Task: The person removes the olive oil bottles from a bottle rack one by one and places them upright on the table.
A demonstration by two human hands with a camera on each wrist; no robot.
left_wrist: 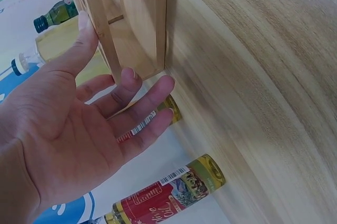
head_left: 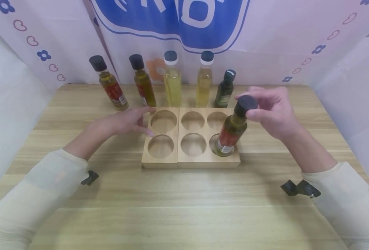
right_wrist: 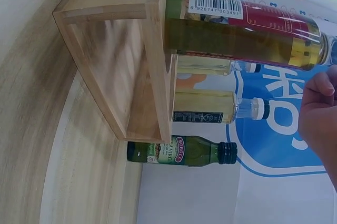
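My right hand [head_left: 273, 111] pinches the black cap of an olive oil bottle [head_left: 229, 137] with a red label. The bottle leans slightly, its base at the front right hole of a wooden rack [head_left: 192, 163]. In the right wrist view that bottle [right_wrist: 237, 29] meets the rack's top board [right_wrist: 160, 77]; how deep its base sits is hard to tell. At the rack's left end my left hand [head_left: 126, 121] touches the edge with thumb and fingertip. The left wrist view shows this hand [left_wrist: 79, 129] with its other fingers loosely extended, holding nothing. The rack's other round holes hold nothing.
Behind the rack stand two red-labelled oil bottles [head_left: 113, 88] [head_left: 144, 86], two clear bottles of pale yellow oil [head_left: 173, 85] [head_left: 204, 85] and a small dark green bottle [head_left: 224, 92]. A printed cloth [head_left: 281, 41] hangs behind the wooden table [head_left: 184, 215].
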